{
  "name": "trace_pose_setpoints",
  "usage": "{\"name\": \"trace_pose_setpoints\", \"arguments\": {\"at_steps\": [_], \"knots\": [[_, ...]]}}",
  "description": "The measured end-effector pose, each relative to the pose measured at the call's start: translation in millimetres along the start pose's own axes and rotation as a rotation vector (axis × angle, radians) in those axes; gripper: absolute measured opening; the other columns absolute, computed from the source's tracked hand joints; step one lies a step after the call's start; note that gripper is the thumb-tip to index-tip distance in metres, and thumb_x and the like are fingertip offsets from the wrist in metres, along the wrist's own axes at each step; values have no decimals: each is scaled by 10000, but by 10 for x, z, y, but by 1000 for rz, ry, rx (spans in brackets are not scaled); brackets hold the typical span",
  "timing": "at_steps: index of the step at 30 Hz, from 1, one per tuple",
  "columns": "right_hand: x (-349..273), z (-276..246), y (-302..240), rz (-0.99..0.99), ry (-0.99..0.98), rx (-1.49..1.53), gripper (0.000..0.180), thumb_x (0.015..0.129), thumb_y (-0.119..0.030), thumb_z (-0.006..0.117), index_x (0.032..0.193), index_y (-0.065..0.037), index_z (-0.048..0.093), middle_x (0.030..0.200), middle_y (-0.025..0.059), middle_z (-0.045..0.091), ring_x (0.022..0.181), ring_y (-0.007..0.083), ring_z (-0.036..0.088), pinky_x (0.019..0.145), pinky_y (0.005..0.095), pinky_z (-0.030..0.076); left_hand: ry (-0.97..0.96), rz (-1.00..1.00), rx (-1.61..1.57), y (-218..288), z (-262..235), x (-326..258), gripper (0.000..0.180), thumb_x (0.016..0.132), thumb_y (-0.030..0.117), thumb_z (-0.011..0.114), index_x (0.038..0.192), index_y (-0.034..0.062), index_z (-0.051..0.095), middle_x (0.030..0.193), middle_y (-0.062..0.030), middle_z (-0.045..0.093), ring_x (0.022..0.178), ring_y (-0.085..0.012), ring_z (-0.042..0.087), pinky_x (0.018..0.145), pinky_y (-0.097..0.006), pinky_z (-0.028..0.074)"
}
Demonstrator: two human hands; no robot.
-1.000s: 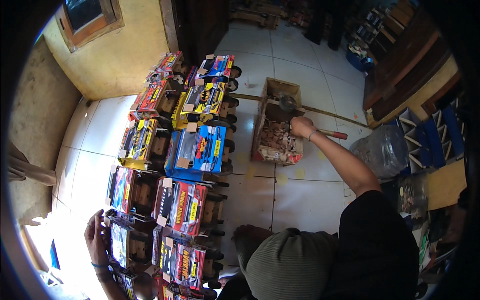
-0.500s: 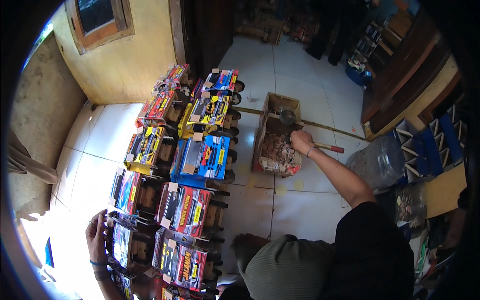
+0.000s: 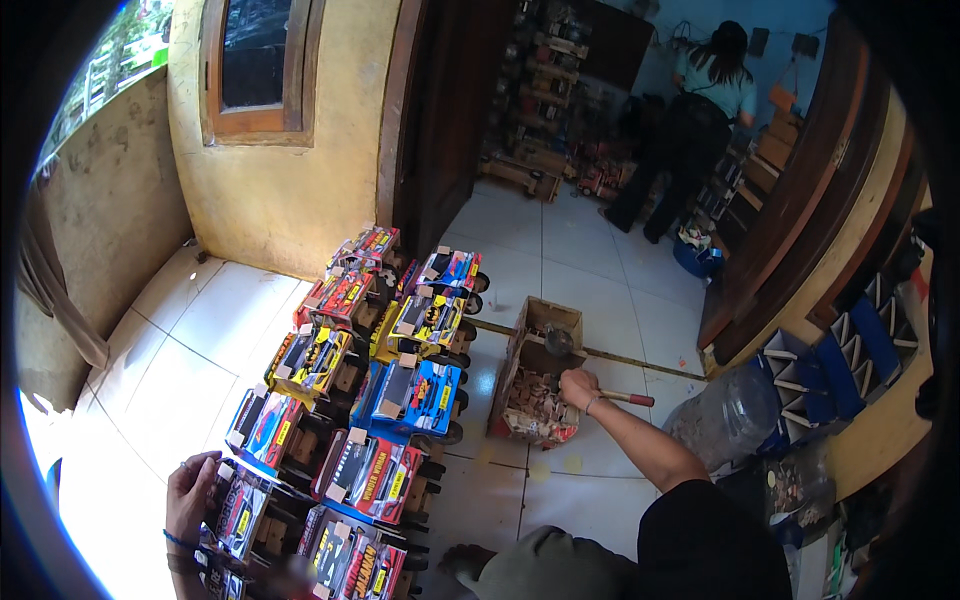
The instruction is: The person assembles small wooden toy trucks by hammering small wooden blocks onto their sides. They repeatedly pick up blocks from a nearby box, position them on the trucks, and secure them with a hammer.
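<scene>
Over the front part of an open wooden box (image 3: 508,385), my right hand (image 3: 580,388) is closed round a wooden-handled tool (image 3: 628,398). Its red-tipped handle sticks out to the right; its other end is hidden. Small brown scraps (image 3: 537,400) fill this part of the box, and a round clear container (image 3: 560,340) sits in the rear part. At the lower left my left hand (image 3: 190,490), with a bracelet, grips the outer edge of a toy truck (image 3: 238,515) with bent fingers. Two rows of printed toy trucks with dark wheels, such as a blue one (image 3: 415,395), run away from me.
My knee (image 3: 555,565) shows at the bottom. Right of the box stand a big clear plastic jar (image 3: 725,415) and blue-and-white folded card pieces (image 3: 800,375). A person (image 3: 700,110) stands with their back turned in the far room, near a blue tub (image 3: 697,255).
My view has tipped upward, so everything sits lower and more of the far room shows. Both hands keep their places: right at the box, left at the toy truck.
</scene>
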State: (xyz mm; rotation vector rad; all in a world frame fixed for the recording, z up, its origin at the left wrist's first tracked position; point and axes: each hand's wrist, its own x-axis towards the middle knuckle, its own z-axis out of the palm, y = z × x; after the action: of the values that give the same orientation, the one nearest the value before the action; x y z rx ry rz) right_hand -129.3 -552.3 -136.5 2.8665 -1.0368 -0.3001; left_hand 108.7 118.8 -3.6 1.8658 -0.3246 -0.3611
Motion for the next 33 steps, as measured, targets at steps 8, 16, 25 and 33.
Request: {"name": "trace_pose_setpoints", "arguments": {"at_steps": [8, 16, 25, 33], "knots": [[-49, 144, -18, -80, 47, -83, 166, 791, -106, 655, 848, -57, 803, 861, 199, 756, 867, 359, 752, 723, 483, 595, 2, 13, -61, -65, -4, -4, 327, 1046, 268, 641, 1219, -4, 699, 959, -3, 707, 736, -18, 525, 618, -173, 405], [-49, 122, -47, -102, 63, -105, 148, 797, -101, 666, 849, -54, 796, 869, 186, 761, 858, 341, 755, 715, 489, 595, -26, -12, -23, -38, -52, -37, 338, 1054, 258, 614, 1228, -20, 699, 1078, -78, 734, 1027, -148, 650, 917, -297, 508], [-131, -313, 137, 67, -108, 432, 290, 856, -336, 793, 899, -54, 738, 743, 110, 689, 711, 222, 675, 640, 382, 550, -60, -35, -20, 46, -46, -49, 349, 1052, 269, 620, 1238, -17, 694, 1095, -77, 731, 1021, -136, 644, 903, -291, 507], [-536, -1044, 112, 33, -476, 1243, 290, 985, -387, 717, 1079, -113, 692, 851, -87, 601, 678, 25, 454, 532, 212, 351, -72, 37, 9, 15, -82, -42, 299, 1037, 245, 649, 1209, 5, 694, 981, -9, 702, 787, -52, 621, 663, -217, 513]]}}
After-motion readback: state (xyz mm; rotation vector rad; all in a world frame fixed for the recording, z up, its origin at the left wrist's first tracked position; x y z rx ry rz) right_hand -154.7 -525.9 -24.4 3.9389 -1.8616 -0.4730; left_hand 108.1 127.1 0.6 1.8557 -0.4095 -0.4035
